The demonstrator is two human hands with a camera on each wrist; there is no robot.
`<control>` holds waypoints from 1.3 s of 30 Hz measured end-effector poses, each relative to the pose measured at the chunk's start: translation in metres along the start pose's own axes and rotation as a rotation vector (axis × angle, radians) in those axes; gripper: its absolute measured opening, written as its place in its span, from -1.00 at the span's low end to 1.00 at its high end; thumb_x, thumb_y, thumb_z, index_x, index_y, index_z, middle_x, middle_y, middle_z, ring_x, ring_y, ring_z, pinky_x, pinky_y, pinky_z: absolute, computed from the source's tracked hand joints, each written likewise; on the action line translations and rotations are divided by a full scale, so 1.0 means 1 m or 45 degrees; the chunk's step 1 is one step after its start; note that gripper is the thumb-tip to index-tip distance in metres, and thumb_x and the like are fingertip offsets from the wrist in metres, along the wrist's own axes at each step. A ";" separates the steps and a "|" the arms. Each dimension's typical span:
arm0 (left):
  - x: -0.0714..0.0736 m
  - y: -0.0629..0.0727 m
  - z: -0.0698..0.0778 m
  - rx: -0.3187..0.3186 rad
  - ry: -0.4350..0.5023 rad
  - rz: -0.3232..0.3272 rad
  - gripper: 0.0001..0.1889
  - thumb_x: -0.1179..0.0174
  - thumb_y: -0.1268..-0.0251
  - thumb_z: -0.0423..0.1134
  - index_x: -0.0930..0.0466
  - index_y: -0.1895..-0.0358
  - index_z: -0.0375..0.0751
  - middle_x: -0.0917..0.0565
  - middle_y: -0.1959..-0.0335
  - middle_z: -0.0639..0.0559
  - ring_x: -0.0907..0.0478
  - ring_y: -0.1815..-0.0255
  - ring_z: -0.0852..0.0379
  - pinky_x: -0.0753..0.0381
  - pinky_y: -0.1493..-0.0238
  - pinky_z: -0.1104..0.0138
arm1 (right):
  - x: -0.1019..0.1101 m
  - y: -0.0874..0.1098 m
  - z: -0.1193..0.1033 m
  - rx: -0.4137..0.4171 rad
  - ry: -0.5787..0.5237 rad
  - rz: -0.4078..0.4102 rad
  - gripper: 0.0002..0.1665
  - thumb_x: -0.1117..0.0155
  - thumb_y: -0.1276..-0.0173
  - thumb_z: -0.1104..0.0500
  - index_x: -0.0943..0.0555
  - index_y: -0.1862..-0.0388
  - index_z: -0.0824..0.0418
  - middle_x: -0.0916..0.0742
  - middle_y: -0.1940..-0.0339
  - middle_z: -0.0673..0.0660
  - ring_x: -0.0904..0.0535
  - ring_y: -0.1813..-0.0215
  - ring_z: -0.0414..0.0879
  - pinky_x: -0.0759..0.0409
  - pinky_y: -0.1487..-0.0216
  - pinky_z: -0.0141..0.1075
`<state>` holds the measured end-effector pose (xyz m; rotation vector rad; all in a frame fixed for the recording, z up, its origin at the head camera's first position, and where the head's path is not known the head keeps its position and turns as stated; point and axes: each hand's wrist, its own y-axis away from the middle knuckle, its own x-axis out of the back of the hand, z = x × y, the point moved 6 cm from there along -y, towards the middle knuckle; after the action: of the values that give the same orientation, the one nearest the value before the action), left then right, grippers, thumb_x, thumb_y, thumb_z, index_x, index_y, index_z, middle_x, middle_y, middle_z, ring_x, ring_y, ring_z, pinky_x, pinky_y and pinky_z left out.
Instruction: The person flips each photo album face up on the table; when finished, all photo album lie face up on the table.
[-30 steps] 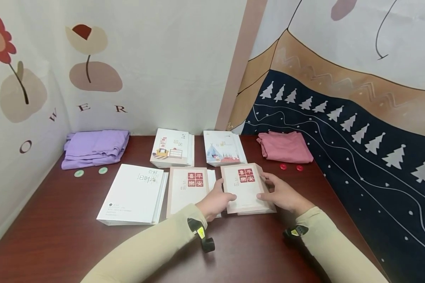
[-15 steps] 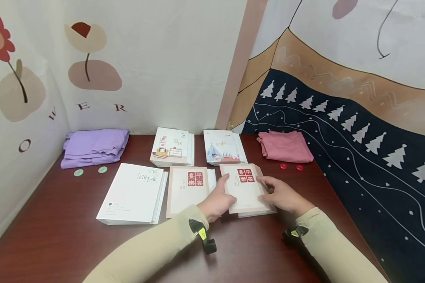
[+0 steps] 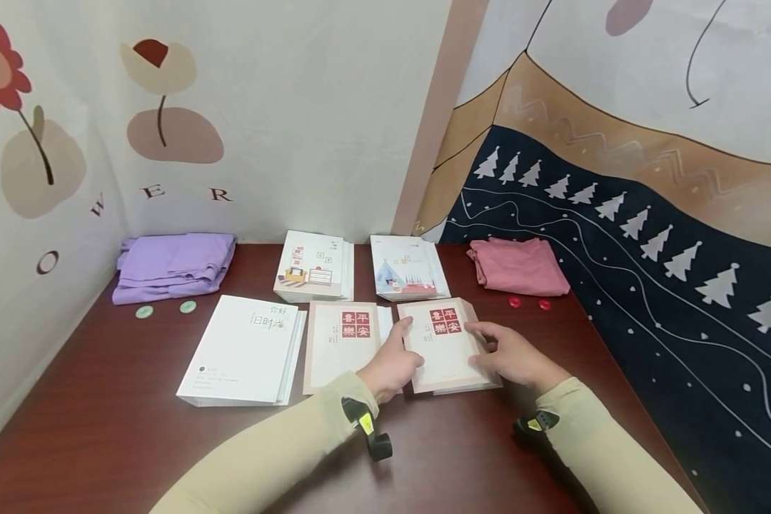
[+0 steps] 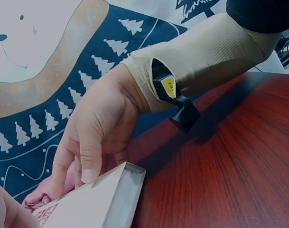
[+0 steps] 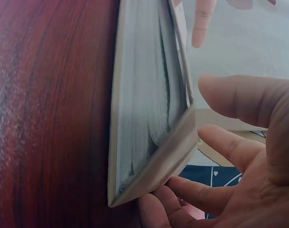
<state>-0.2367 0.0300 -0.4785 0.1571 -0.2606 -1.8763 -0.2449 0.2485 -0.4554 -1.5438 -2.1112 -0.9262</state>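
A cream photo album [image 3: 443, 360] with red character squares lies on the table at front right. My left hand [image 3: 390, 368] holds its left edge, thumb on the cover. On the opposite side my right hand [image 3: 517, 357] grips the spine, with thumb and index finger over the cover's edge. The right wrist view shows the album's clear page sleeves [image 5: 144, 85] from the end and fingers curled round the slanted spine [image 5: 158, 166]. Directly left lies a matching cream album [image 3: 340, 353], partly covered by my left hand. Farther left is a larger white album [image 3: 240, 350].
Two illustrated white albums [image 3: 311, 268] stand behind, against the curtain side. Folded purple cloth [image 3: 173, 268] with two green buttons [image 3: 188, 307] is at back left. Folded pink cloth [image 3: 519, 268] with two red buttons [image 3: 515, 302] is at back right.
The held album has turned slightly and shifted a little left. My right index finger has moved from the album's side onto the cover's edge. The other things stay put.
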 end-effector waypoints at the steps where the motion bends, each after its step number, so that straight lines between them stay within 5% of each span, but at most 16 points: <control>1: 0.000 0.000 0.000 -0.006 0.000 0.000 0.00 -0.08 -0.12 -0.60 0.03 -0.71 -0.16 0.04 -0.71 -0.36 0.07 -0.70 -0.33 0.16 -0.68 -0.21 | 0.000 0.000 0.000 0.000 -0.001 -0.001 -0.18 -0.51 -0.35 0.19 -0.46 -0.57 0.11 -0.52 -0.50 0.38 -0.55 -0.34 0.29 -0.65 -0.26 0.12; 6: 0.001 0.003 0.006 -0.037 -0.018 -0.032 -0.05 -0.08 -0.13 -0.59 -0.09 -0.68 -0.12 -0.20 -0.62 -0.36 -0.27 -0.51 -0.25 -0.18 -0.60 -0.13 | 0.000 0.001 -0.005 0.013 -0.037 -0.027 -0.20 -0.49 -0.37 0.20 -0.47 -0.57 0.11 -0.53 -0.47 0.33 -0.55 -0.29 0.22 -0.67 -0.19 -0.01; 10: 0.002 0.009 0.019 -0.115 -0.024 -0.082 -0.10 -0.07 -0.23 -0.55 -0.05 -0.69 -0.11 -0.49 -0.38 -0.33 -0.59 -0.18 -0.10 -0.64 -0.23 0.11 | -0.001 0.008 -0.013 0.068 -0.111 -0.020 -0.22 -0.47 -0.40 0.19 -0.46 -0.57 0.14 -0.54 -0.48 0.31 -0.58 -0.29 0.20 -0.71 -0.16 -0.09; 13: 0.005 0.016 0.033 -0.194 -0.046 -0.117 -0.11 -0.10 -0.35 -0.45 0.05 -0.72 -0.05 -0.62 -0.19 -0.28 -0.69 -0.04 -0.02 -0.73 -0.07 0.15 | -0.002 0.017 -0.026 0.180 -0.222 -0.008 -0.23 -0.43 -0.44 0.21 -0.42 -0.59 0.20 -0.52 -0.50 0.34 -0.59 -0.35 0.31 -0.74 -0.18 -0.01; 16: 0.006 0.022 0.045 -0.264 -0.050 -0.143 -0.10 -0.15 -0.47 -0.33 0.13 -0.74 0.09 -0.65 -0.16 -0.23 -0.69 -0.09 -0.01 -0.66 -0.16 0.11 | -0.004 0.027 -0.043 0.357 -0.278 -0.030 -0.20 -0.41 -0.47 0.21 -0.36 -0.62 0.21 -0.49 -0.55 0.35 -0.47 -0.47 0.41 -0.60 -0.34 0.20; 22: 0.003 0.027 0.054 -0.398 0.101 -0.298 -0.17 -0.02 -0.61 -0.36 0.22 -0.75 0.13 -0.41 -0.54 -0.27 -0.46 -0.50 -0.20 -0.53 -0.42 -0.09 | -0.013 0.044 -0.066 0.585 -0.313 -0.057 0.12 -0.46 -0.42 0.20 -0.02 -0.77 0.04 -0.31 -0.65 0.39 -0.21 -0.59 0.55 -0.44 -0.37 0.41; 26: -0.005 0.027 0.049 -0.446 0.103 -0.424 -0.20 0.07 -0.64 -0.42 0.25 -0.75 0.01 -0.27 -0.63 -0.31 -0.36 -0.55 -0.34 -0.40 -0.52 -0.13 | -0.015 0.047 -0.070 0.545 -0.298 0.071 0.35 -0.57 -0.31 0.20 0.15 -0.79 -0.08 -0.30 -0.63 0.46 -0.24 -0.58 0.54 -0.51 -0.31 0.34; 32: -0.016 0.027 0.039 -0.428 -0.045 -0.534 -0.20 0.03 -0.64 -0.43 0.18 -0.75 0.02 -0.40 -0.58 -0.24 -0.36 -0.57 -0.29 -0.35 -0.56 -0.07 | -0.013 0.053 -0.068 0.402 -0.101 0.330 0.41 -0.63 -0.21 0.26 0.13 -0.78 -0.05 -0.40 -0.57 0.42 -0.50 -0.43 0.44 -0.66 -0.18 0.26; 36: -0.018 0.023 0.030 -0.366 -0.146 -0.519 -0.19 -0.05 -0.61 -0.40 0.16 -0.75 -0.02 -0.48 -0.51 -0.28 -0.40 -0.55 -0.24 -0.38 -0.55 -0.04 | -0.006 0.057 -0.064 0.346 -0.081 0.486 0.22 -0.49 -0.27 0.36 -0.01 -0.76 0.01 -0.48 -0.51 0.41 -0.62 -0.26 0.39 -0.75 -0.02 0.22; 39: -0.014 0.017 0.022 -0.311 -0.205 -0.427 -0.18 -0.10 -0.56 -0.39 0.11 -0.74 -0.10 -0.52 -0.46 -0.31 -0.45 -0.51 -0.23 -0.41 -0.53 -0.03 | -0.001 0.057 -0.055 0.287 -0.105 0.549 0.10 -0.42 -0.29 0.39 -0.10 -0.72 0.10 -0.48 -0.51 0.41 -0.60 -0.25 0.34 -0.71 -0.12 0.21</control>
<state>-0.2220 0.0406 -0.4531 -0.1257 -0.1164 -2.2402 -0.1962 0.2209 -0.4000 -1.8335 -1.7526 -0.4658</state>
